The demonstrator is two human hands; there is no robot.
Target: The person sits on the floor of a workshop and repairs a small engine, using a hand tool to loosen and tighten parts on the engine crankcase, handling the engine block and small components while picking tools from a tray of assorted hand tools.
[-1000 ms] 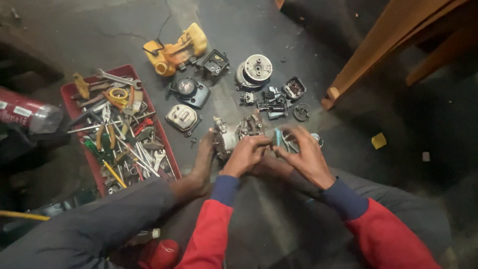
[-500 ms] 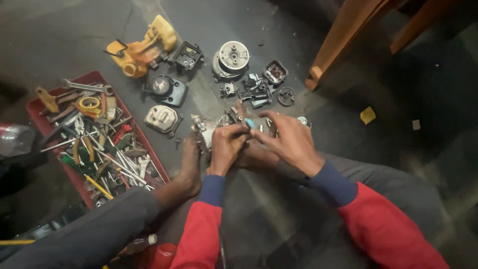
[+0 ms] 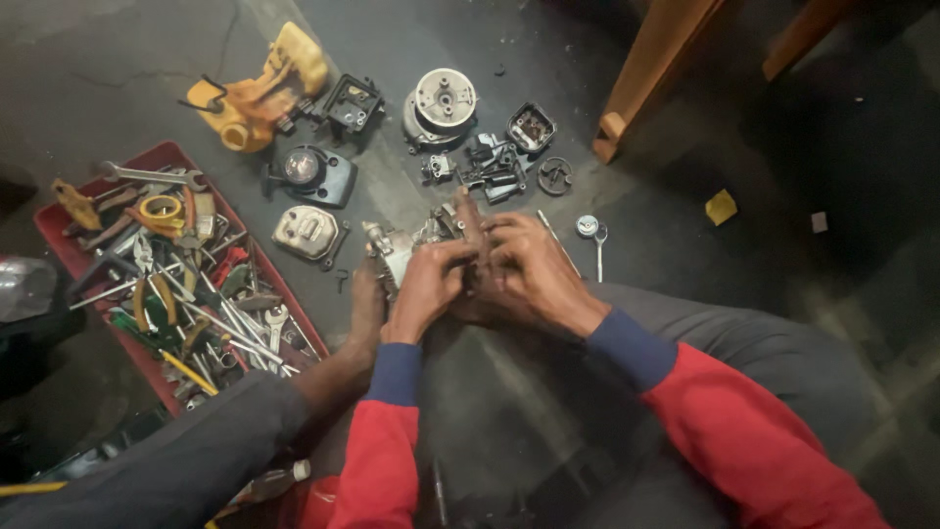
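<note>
Hands, left [image 3: 426,286] and right [image 3: 524,274], clenched round engine part [image 3: 397,250]; part mostly hidden.

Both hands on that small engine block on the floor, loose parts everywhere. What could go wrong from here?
1. Left hand and right hand crowd the engine block; fingers could get pinched.
2. Small parts lie loose on the dark floor, likely easy to knock away.
3. The bare foot sits beside the overfilled red tool tray.

Red rectangular plastic tool tray [image 3: 61,243], yellow plastic machine housing [image 3: 259,88], silver round metal flywheel [image 3: 439,106], black plastic cover [image 3: 311,174], small yellow scrap [image 3: 722,207], red sleeves with blue cuffs [image 3: 627,348], dark grey concrete floor [image 3: 88,59].
</note>
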